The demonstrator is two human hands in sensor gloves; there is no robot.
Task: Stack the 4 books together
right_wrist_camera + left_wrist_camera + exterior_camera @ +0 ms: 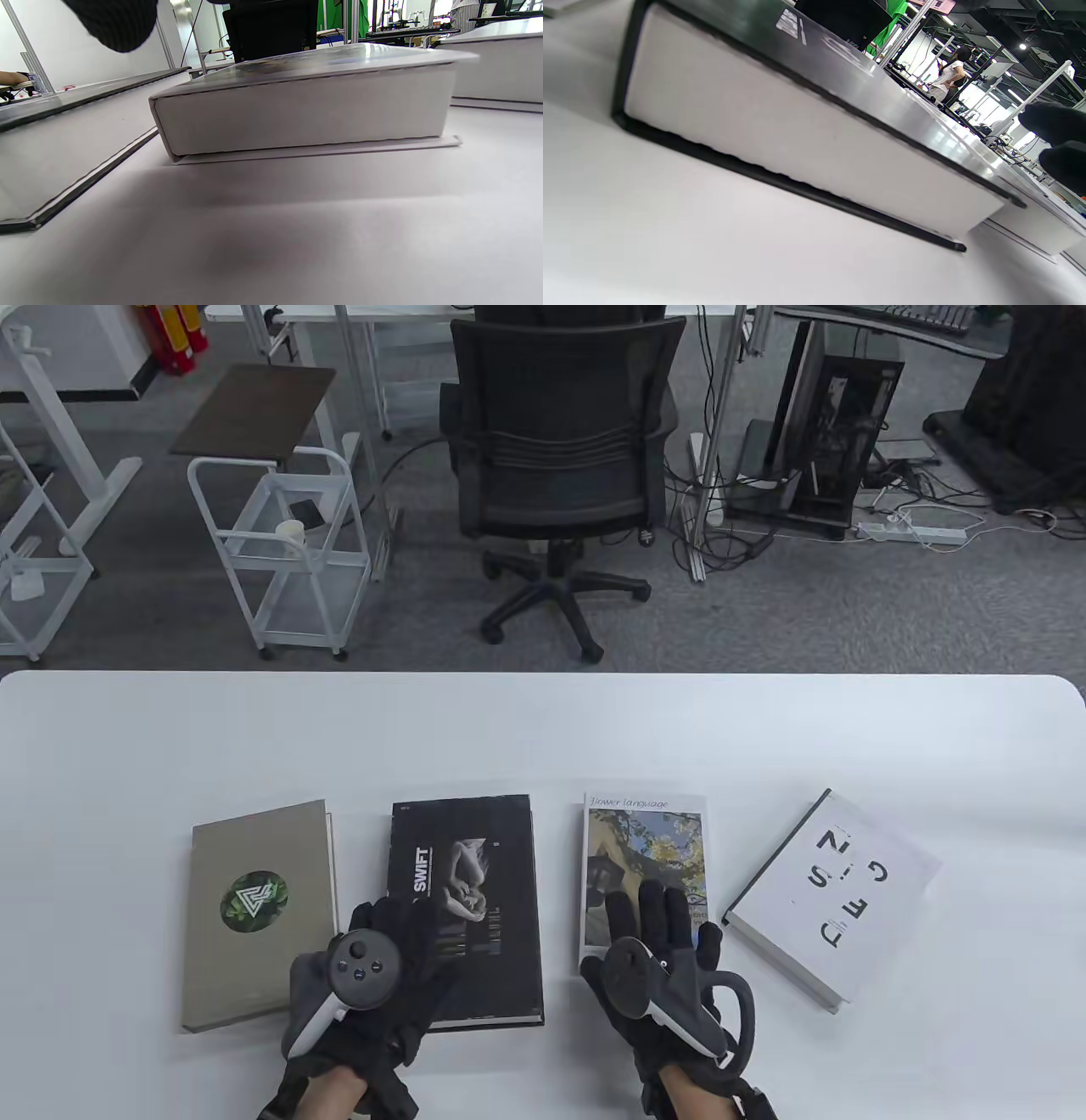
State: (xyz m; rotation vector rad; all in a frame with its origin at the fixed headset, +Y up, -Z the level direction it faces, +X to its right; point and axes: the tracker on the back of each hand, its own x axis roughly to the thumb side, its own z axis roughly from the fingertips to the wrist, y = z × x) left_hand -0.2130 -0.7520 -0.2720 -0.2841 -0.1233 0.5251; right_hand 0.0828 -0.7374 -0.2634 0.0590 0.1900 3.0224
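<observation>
Your black-gloved left hand (373, 976) lies flat, fingers spread, over the black "SWIFT" hardcover book (475, 882); your right hand (657, 963) likewise over the white flower-photo book (640, 848). The four books lie unstacked in a row on the white table (543, 729), with the grey-beige book (254, 899) leftmost and the tilted white lettered book (836, 891) rightmost.

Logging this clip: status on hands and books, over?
Left hand over black SWIFT book, right hand over flower book; contact unclear. Four books flat, side by side, none stacked. Nothing in the way.
</observation>
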